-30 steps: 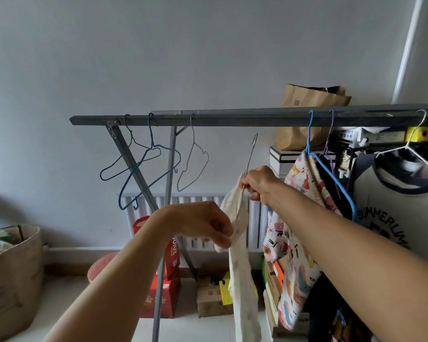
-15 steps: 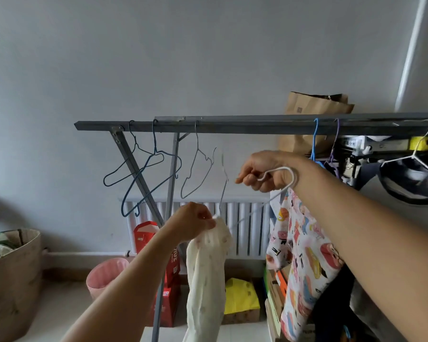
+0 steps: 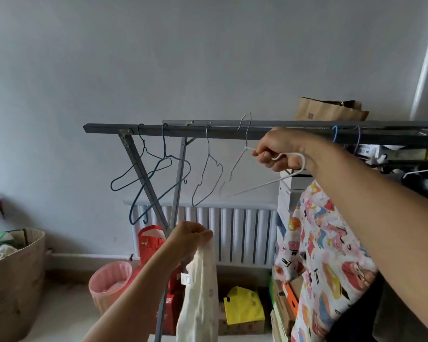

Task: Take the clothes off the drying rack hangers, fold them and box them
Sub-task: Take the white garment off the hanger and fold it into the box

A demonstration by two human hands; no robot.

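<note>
A grey metal drying rack bar [image 3: 208,130] crosses the view. My left hand [image 3: 190,236] pinches the top of a cream garment [image 3: 200,299] that hangs free below the bar. My right hand [image 3: 279,150] grips a bare white wire hanger [image 3: 262,183] just under the bar, with its hook [image 3: 246,122] raised above the bar. Three empty hangers [image 3: 158,174] hang on the bar's left part. A colourful patterned garment [image 3: 324,250] hangs on a blue hanger [image 3: 334,134] to the right, partly behind my right forearm.
A white radiator [image 3: 232,235] lines the wall behind the rack. On the floor are a pink bin [image 3: 109,285], red boxes [image 3: 151,243], a yellow bag [image 3: 242,309] and cardboard boxes. A brown basket [image 3: 13,287] stands at the left. A paper bag [image 3: 329,109] sits on high shelves.
The cream garment has come off the white hanger. My left hand lowered with the garment. My right hand lifted the bare hanger up to the bar.
</note>
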